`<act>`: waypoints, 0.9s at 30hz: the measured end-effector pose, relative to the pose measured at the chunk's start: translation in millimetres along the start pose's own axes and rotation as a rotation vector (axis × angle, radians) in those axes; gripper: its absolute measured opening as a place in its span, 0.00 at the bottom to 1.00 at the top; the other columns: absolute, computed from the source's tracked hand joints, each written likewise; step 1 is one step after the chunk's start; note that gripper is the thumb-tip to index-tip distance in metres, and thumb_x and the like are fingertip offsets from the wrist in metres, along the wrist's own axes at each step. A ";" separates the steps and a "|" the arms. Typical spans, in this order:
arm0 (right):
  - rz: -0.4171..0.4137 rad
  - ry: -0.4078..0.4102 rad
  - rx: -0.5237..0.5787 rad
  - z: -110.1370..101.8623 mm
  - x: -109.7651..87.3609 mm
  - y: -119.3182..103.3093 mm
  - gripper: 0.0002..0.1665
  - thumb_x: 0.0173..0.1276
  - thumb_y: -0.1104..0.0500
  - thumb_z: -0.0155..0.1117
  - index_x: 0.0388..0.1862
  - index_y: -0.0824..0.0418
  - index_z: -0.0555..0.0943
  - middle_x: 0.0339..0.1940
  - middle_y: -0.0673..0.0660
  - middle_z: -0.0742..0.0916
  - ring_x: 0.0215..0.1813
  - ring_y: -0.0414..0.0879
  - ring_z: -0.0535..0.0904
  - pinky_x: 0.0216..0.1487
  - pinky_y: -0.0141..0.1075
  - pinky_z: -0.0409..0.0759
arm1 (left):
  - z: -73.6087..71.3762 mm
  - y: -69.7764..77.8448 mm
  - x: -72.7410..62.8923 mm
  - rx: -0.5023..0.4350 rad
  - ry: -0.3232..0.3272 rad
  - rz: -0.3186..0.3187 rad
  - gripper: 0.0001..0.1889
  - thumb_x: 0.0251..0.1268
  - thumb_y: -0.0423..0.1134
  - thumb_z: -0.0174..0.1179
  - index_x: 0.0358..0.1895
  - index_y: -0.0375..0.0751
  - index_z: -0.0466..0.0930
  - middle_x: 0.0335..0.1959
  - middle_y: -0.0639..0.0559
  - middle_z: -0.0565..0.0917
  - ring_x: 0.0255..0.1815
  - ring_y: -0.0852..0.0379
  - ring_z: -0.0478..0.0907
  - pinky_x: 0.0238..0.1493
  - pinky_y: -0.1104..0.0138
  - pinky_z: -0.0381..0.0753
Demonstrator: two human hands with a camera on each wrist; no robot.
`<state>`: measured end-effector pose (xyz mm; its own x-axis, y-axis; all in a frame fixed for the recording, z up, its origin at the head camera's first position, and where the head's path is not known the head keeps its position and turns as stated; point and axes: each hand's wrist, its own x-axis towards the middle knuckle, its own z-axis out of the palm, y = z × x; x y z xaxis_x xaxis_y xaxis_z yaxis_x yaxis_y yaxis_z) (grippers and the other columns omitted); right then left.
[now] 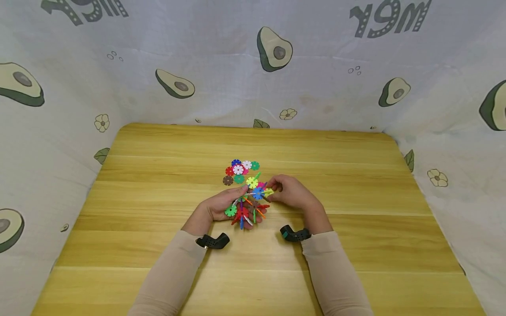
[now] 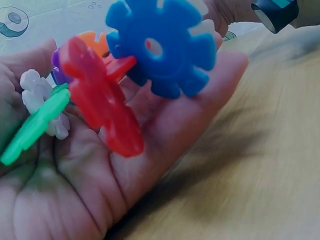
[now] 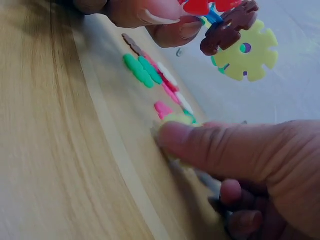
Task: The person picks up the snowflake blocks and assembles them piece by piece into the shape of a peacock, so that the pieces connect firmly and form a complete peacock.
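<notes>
A cluster of joined, notched plastic snowflake discs in many colours, with a red disc (image 1: pixel 242 213) low in it, is held in my left hand (image 1: pixel 221 205). The left fingers lie beneath the cluster and the thumb bears on its far side. In the left wrist view a blue disc (image 2: pixel 162 47) and a red disc (image 2: pixel 102 100) stick up above the palm. My right hand (image 1: pixel 295 192) pinches a yellow disc (image 3: pixel 179 119) between thumb and fingers at the cluster's right side, close by another blue disc (image 1: pixel 258 193). Its curled lower fingers are partly hidden by the thumb.
Beyond the hands, loose discs lie flat in a group on the wooden table (image 1: pixel 356 175), among them a white disc (image 1: pixel 238 170), a brown disc (image 1: pixel 227 180) and a green disc (image 1: pixel 255 166). A patterned cloth (image 1: pixel 221 57) hangs around the table's back and sides.
</notes>
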<state>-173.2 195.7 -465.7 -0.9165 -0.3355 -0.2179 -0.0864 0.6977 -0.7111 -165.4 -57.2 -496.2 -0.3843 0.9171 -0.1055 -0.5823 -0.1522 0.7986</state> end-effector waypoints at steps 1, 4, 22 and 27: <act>0.005 0.022 0.022 0.8 0.5 1.4 0.11 0.65 0.58 0.75 0.44 0.56 0.84 0.37 0.54 0.84 0.40 0.47 0.78 0.43 0.38 0.78 | 0.4 -0.1 0.0 -0.001 0.005 0.000 0.35 0.85 0.59 0.30 0.60 0.34 0.79 0.42 0.40 0.90 0.43 0.50 0.89 0.45 0.56 0.91; 0.011 0.103 0.115 3.3 1.6 5.5 0.07 0.68 0.58 0.72 0.42 0.56 0.83 0.37 0.54 0.85 0.39 0.46 0.79 0.42 0.36 0.79 | 1.3 -0.1 0.1 -0.002 0.030 -0.008 0.37 0.84 0.60 0.29 0.66 0.27 0.72 0.41 0.39 0.90 0.42 0.49 0.89 0.44 0.56 0.91; -0.134 0.187 0.605 11.6 5.5 7.0 0.12 0.72 0.68 0.65 0.49 0.76 0.81 0.34 0.45 0.89 0.36 0.38 0.90 0.42 0.30 0.89 | -0.1 -0.5 0.6 0.000 0.036 -0.014 0.40 0.83 0.61 0.30 0.70 0.24 0.65 0.42 0.39 0.90 0.43 0.49 0.89 0.43 0.55 0.91; -0.142 0.179 0.619 13.8 5.8 7.1 0.12 0.72 0.69 0.64 0.49 0.77 0.82 0.35 0.47 0.90 0.36 0.39 0.90 0.43 0.31 0.89 | 0.0 -0.6 1.3 0.012 0.071 -0.025 0.40 0.83 0.61 0.30 0.73 0.22 0.59 0.41 0.39 0.90 0.42 0.49 0.89 0.41 0.55 0.91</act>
<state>-173.8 190.0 -481.2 -0.9681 -0.2500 -0.0171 -0.0197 0.1441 -0.9894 -165.6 -55.9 -496.8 -0.4198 0.8922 -0.1665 -0.5838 -0.1250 0.8022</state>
